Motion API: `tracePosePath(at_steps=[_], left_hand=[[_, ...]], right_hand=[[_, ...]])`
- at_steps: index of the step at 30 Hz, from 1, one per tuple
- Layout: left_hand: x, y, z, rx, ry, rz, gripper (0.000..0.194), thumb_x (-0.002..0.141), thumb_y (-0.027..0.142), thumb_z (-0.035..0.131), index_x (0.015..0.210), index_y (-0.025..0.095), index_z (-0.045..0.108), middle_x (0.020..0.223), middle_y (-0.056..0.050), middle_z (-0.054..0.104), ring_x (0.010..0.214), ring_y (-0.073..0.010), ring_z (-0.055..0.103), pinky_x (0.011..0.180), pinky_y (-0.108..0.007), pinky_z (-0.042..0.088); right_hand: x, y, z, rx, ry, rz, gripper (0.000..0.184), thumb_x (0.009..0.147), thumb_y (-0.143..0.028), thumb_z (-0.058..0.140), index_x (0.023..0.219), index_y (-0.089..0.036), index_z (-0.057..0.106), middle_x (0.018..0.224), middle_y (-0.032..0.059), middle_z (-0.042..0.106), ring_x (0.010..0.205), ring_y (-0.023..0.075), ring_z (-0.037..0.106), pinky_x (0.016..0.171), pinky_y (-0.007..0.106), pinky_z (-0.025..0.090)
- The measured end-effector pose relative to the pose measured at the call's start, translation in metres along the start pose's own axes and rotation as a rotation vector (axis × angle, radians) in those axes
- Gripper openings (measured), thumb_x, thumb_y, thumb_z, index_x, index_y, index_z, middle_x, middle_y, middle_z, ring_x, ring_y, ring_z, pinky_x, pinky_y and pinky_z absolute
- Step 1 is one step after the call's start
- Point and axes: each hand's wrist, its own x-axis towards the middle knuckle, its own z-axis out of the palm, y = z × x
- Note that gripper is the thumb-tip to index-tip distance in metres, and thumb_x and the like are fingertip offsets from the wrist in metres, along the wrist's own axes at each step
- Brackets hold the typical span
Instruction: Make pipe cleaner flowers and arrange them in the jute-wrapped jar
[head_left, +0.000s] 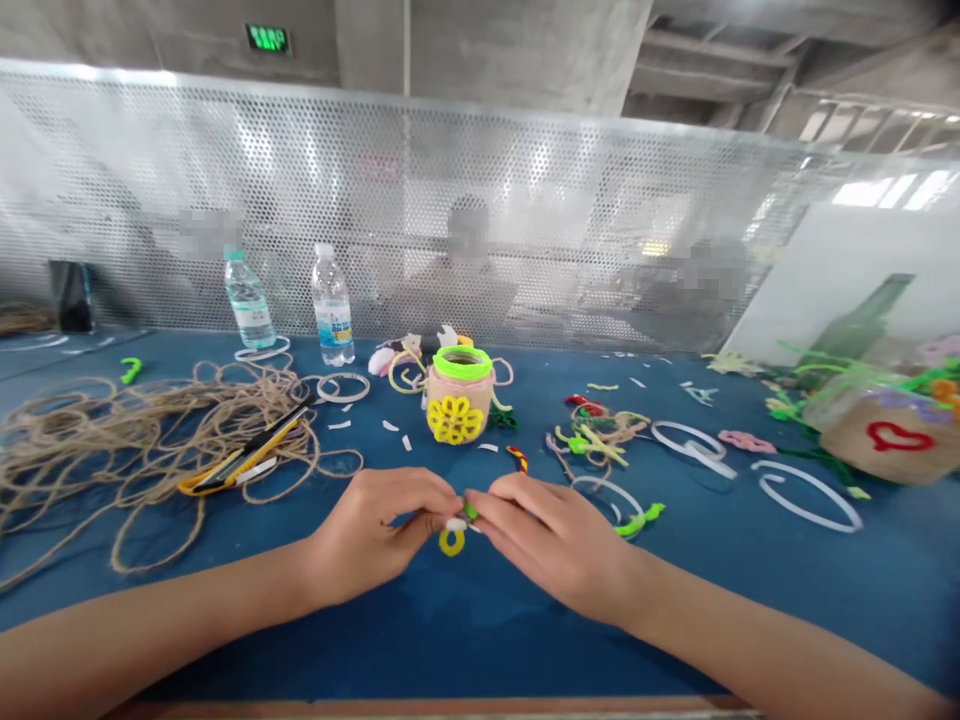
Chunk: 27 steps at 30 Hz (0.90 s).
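Two bare hands meet above the blue counter (420,640), near the middle of its front edge. The left hand (386,530) and right hand (559,540) have their fingers pinched around a small green and white fuzzy piece (471,510); a yellow fuzzy ring (451,542) hangs just below (whether it is joined on, I cannot tell). Behind them stands a twine-wrapped jar with a lime-green rim and yellow looped flower (460,395). Tangled brown twine (165,430) spreads toward the counter's left edge, a yellow and black utility knife (244,450) lying on it.
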Motion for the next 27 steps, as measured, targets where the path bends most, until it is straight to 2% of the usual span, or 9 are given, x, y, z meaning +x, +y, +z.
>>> tracePosePath(at_steps=[4,8,11,14,18,21,24,27], left_hand=[[0.001,0.007,0.001,-0.028,0.009,-0.038,0.015,0.08,0.001,0.057,0.081,0.014,0.064,0.075,-0.001,0.07,0.068,-0.0074,0.067,0.066,-0.011,0.052],[-0.001,0.008,0.003,0.018,0.006,0.056,0.017,0.081,-0.001,0.054,0.083,0.013,0.062,0.075,-0.002,0.069,0.07,-0.0079,0.066,0.067,-0.012,0.052],[-0.004,0.007,0.0,0.138,-0.018,0.205,0.019,0.083,-0.001,0.048,0.088,0.012,0.061,0.082,-0.006,0.069,0.075,-0.0101,0.066,0.068,-0.016,0.053],[-0.004,0.008,-0.006,0.269,-0.086,0.337,0.021,0.085,0.001,0.044,0.095,0.011,0.06,0.086,-0.008,0.068,0.078,-0.0129,0.065,0.069,-0.02,0.055],[0.001,0.013,-0.015,0.335,-0.168,0.463,0.024,0.091,0.007,0.036,0.098,0.009,0.059,0.085,-0.012,0.069,0.082,-0.0171,0.067,0.074,-0.025,0.057],[0.003,0.015,-0.018,0.414,-0.171,0.54,0.025,0.09,0.007,0.037,0.098,0.008,0.061,0.084,-0.014,0.07,0.083,-0.0197,0.068,0.076,-0.028,0.059],[-0.001,0.012,-0.016,0.478,-0.138,0.598,0.024,0.086,0.005,0.043,0.097,0.007,0.064,0.087,-0.015,0.071,0.09,-0.0226,0.069,0.082,-0.032,0.059],[-0.007,0.009,-0.015,0.495,-0.113,0.653,0.024,0.085,0.008,0.045,0.096,0.01,0.067,0.093,-0.014,0.072,0.097,-0.0242,0.067,0.087,-0.035,0.059]], right_hand=[[0.001,-0.003,-0.003,-0.08,-0.034,-0.102,0.024,0.092,-0.009,0.04,0.103,-0.002,0.06,0.074,0.0074,0.059,0.063,0.0158,0.056,0.055,0.028,0.043],[0.0,-0.005,-0.002,-0.001,-0.037,-0.058,0.027,0.093,-0.008,0.034,0.086,-0.009,0.061,0.069,0.0058,0.054,0.06,0.0149,0.049,0.053,0.027,0.041],[0.003,-0.005,-0.003,0.251,-0.038,0.086,0.028,0.093,-0.008,0.033,0.082,-0.012,0.059,0.07,0.0053,0.053,0.06,0.013,0.048,0.055,0.024,0.041],[0.007,-0.006,-0.006,0.568,-0.054,0.278,0.022,0.093,-0.013,0.04,0.079,-0.015,0.057,0.069,0.0018,0.052,0.062,0.0109,0.049,0.058,0.022,0.041],[0.01,-0.007,-0.007,0.93,-0.189,0.596,0.02,0.09,-0.018,0.049,0.071,-0.016,0.055,0.067,-0.0018,0.052,0.056,0.0074,0.051,0.054,0.02,0.04],[0.009,-0.009,-0.006,1.042,-0.254,0.752,0.019,0.089,-0.02,0.052,0.07,-0.016,0.054,0.067,-0.0029,0.051,0.053,0.0063,0.05,0.053,0.019,0.039],[0.008,-0.013,-0.005,1.088,-0.243,0.819,0.022,0.089,-0.027,0.053,0.07,-0.016,0.054,0.066,-0.003,0.05,0.054,0.0064,0.048,0.053,0.019,0.038],[0.009,-0.017,-0.005,1.239,-0.246,0.926,0.029,0.085,-0.039,0.058,0.068,-0.016,0.053,0.058,-0.0043,0.047,0.05,0.0063,0.043,0.049,0.02,0.034]])
